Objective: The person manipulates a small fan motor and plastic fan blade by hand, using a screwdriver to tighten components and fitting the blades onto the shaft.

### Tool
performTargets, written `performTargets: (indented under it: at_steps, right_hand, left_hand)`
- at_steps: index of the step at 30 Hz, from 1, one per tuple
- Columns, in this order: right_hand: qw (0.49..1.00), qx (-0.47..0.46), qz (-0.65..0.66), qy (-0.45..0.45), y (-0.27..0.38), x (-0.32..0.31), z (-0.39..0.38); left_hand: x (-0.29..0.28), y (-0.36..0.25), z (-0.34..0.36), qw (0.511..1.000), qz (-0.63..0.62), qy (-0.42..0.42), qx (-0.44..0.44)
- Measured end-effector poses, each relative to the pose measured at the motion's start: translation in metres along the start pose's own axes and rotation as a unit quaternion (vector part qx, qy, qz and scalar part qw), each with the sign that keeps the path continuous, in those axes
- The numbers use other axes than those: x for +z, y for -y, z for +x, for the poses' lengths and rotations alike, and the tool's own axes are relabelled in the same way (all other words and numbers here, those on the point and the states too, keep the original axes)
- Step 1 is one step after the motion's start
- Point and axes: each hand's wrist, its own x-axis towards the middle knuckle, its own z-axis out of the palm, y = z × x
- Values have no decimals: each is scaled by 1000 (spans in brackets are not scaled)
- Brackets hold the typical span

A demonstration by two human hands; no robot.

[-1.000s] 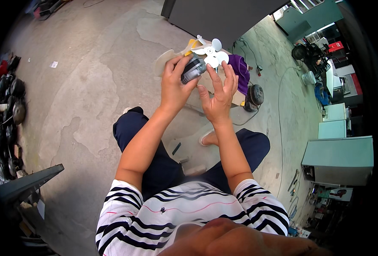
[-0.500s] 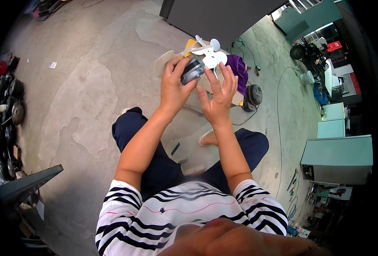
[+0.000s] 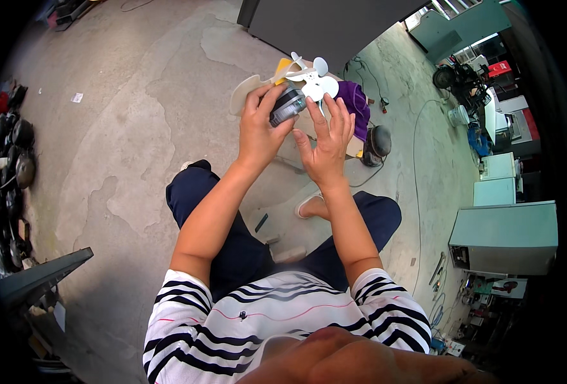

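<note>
My left hand (image 3: 256,131) grips a dark grey and silver motor-like part (image 3: 286,104) above a small work surface (image 3: 302,144). My right hand (image 3: 325,137) is open just to the right of it, fingers spread and bent, index fingertip at or near the part's end; contact is unclear. Behind them lie white fan blades (image 3: 317,83), a cream curved plastic piece (image 3: 243,93) and a yellow piece (image 3: 281,69). A purple cloth (image 3: 354,101) lies right of the blades.
A dark round-bodied device (image 3: 377,147) with a cord stands right of the work surface. A grey cabinet (image 3: 322,22) is beyond. Black items (image 3: 11,173) pile along the left; a grey ledge (image 3: 46,269) juts in lower left. Pale green appliances (image 3: 501,237) stand right.
The whole view has shifted slightly, scene items appearing a few pixels further left. Both hands keep about the same pose, the part still in my left hand.
</note>
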Motion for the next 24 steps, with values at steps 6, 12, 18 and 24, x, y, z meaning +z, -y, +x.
performTargets:
  at_steps: [6,12,18,24]
  right_hand:
    - [998,35,11,-41,-3,1,3]
    - [1000,28,-8,-13,0,-1,3]
    - [998,34,-51,8,-2,-1,0]
    - [999,1,-44,22,3,-5,-3]
  left_hand:
    - [0,0,0,1000,7,6,6]
    - [0,1,-1,1000,8,19,2]
    - [-1,-2,-2,999,8,31,-9]
    - [1,-1,-3,999,17,33,-4]
